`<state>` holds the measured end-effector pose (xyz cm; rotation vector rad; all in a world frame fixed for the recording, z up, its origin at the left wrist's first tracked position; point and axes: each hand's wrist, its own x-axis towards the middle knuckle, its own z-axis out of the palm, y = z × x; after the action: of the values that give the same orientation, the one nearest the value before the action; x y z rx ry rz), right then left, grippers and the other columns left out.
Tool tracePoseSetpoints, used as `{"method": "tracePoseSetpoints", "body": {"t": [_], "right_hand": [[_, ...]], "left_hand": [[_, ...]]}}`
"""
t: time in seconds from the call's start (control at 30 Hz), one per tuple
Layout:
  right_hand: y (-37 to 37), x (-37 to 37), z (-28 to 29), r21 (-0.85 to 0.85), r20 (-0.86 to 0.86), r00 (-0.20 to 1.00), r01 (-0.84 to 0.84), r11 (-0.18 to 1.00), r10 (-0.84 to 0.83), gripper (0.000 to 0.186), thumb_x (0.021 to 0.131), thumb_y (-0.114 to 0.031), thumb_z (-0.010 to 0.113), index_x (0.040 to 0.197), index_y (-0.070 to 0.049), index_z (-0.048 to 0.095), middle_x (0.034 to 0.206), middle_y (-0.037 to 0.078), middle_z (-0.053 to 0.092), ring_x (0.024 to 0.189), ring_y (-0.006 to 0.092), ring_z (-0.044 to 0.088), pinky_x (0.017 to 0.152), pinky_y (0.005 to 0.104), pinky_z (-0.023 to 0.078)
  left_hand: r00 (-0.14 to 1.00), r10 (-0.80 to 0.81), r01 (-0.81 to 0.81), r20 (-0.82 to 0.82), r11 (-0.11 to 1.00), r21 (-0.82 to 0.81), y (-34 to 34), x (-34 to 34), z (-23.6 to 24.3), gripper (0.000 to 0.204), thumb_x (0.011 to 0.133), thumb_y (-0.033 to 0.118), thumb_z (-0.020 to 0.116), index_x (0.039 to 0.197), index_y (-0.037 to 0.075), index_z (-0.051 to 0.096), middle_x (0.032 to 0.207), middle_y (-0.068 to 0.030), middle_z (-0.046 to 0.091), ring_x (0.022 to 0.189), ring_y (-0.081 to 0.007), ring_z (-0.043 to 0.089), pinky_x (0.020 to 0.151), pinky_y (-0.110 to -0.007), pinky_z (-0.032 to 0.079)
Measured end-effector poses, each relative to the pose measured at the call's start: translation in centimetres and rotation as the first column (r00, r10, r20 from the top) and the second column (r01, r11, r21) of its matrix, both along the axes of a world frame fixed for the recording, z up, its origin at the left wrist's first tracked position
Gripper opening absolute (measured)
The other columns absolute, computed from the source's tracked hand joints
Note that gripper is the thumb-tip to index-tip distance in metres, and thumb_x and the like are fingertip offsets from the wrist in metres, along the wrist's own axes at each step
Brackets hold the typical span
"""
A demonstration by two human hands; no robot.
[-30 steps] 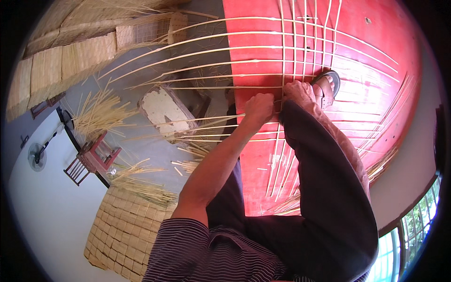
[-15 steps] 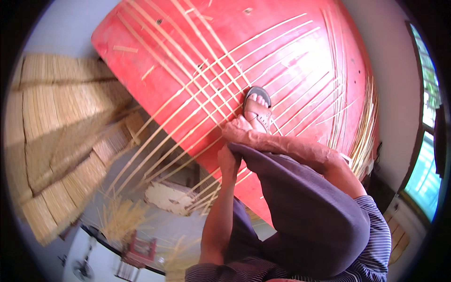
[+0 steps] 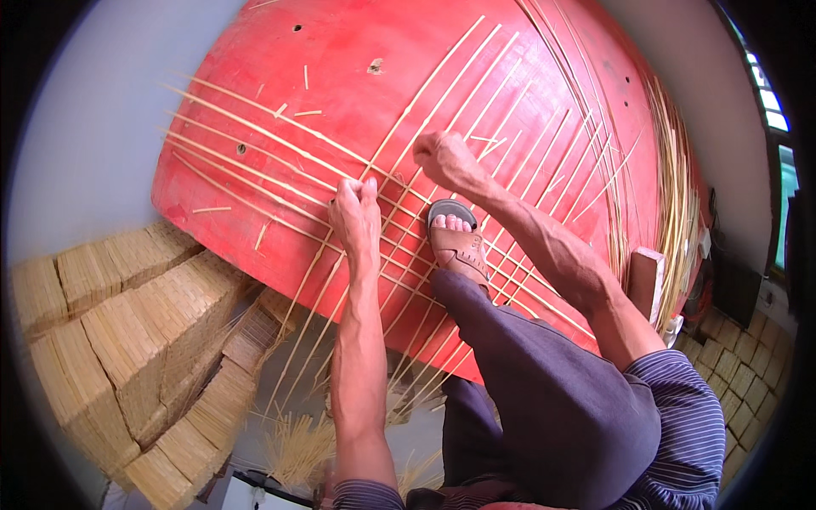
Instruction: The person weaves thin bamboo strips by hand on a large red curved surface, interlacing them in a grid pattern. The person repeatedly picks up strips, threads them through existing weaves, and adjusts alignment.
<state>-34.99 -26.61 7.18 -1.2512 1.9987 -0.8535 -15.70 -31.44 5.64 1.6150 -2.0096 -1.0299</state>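
Thin pale bamboo strips [image 3: 255, 119] cross in an open lattice over a curved red board [image 3: 340, 93]. My left hand [image 3: 355, 217] is closed in a fist, thumb uppermost, over the strips left of the crossing area. What its fingers pinch is hidden. Farther off and to the right, my right hand [image 3: 446, 160] is also closed, its knuckles turned up, beside the long strips slanting away. Its fingertips are hidden too. Between my arms, my sandalled foot [image 3: 457, 238] presses on the lattice.
Stacks of bundled bamboo pieces [image 3: 144, 331] stand at the left. A sheaf of long strips [image 3: 676, 187] lies along the board's right edge, by a small upright block [image 3: 646, 285]. Loose strips [image 3: 302, 446] lie on the floor below. More pale blocks [image 3: 739, 374] sit at lower right.
My hands were together at the trouser leg by the knee. They have parted and reached forward over the lattice, left and right of the foot. The view has turned.
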Motion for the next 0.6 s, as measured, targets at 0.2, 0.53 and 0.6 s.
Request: {"method": "tracePoseSetpoints", "body": {"t": [0.2,0.53,0.6], "right_hand": [[4.2,2.3,-3.2,0.156,-0.093,0.993,-0.056,0.986,0.071,0.01,0.083,-0.01,0.058,0.084,0.0,0.06,0.068,0.027,0.061,0.07,0.0463,0.064,0.06,0.0535,0.051],[4.8,1.0,-3.0,0.184,-0.016,0.939,-0.336,0.924,0.344,0.024,0.085,-0.014,0.061,0.106,-0.003,0.061,0.088,0.024,0.065,0.089,0.0424,0.065,0.072,0.0505,0.052],[5.3,1.0,-4.1,0.038,-0.141,0.937,-0.319,0.947,0.321,0.018,0.085,-0.014,0.061,0.099,-0.002,0.06,0.084,0.025,0.065,0.086,0.0434,0.064,0.071,0.0512,0.052]], "left_hand": [[0.957,-0.03,0.005,0.288,0.996,0.086,-1.9,-4.6,-1.5,0.038,0.088,0.039,0.069,0.083,0.002,0.067,0.075,-0.0222,0.068,0.074,-0.0417,0.068,0.066,-0.052,0.051],[0.971,0.049,-0.039,0.236,0.998,-0.048,-1.3,-3.6,-3.4,0.043,0.086,0.041,0.072,0.073,0.002,0.062,0.066,-0.0191,0.063,0.06,-0.0384,0.059,0.059,-0.049,0.045],[0.974,0.035,-0.027,0.224,0.999,-0.04,-1.1,-4.5,-3.6,0.044,0.087,0.043,0.071,0.073,0.002,0.062,0.065,-0.0194,0.062,0.06,-0.0382,0.058,0.058,-0.049,0.044]]}}
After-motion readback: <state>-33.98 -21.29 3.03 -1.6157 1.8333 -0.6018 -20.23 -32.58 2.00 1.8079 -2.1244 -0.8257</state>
